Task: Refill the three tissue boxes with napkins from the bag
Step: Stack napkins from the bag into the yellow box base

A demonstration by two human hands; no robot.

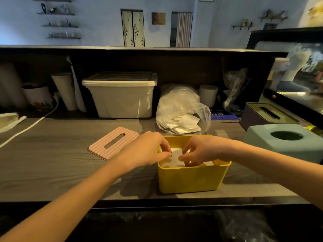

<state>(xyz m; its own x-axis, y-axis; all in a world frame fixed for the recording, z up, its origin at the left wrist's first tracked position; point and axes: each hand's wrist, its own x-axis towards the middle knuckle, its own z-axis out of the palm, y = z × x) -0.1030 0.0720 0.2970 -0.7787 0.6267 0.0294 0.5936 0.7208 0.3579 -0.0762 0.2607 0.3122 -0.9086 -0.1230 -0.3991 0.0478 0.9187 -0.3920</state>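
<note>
Three tissue boxes sit on our counter: yellow box open right in front of us, blue box and dark box at far right, both lidded. Plastic bag of napkins stands just behind the yellow box. Pink ribbed lid lies flat to its left. Napkins are already inside the yellow box. Our left hand pinches the stack's left edge, fingers curled. Our right hand reaches in with fingers curled down on the stack; a firm grip we cannot tell. We judge this the settling step: press the stack flat and square, keep corners below the rim, lift the top sheet, then fit the lid.
</note>
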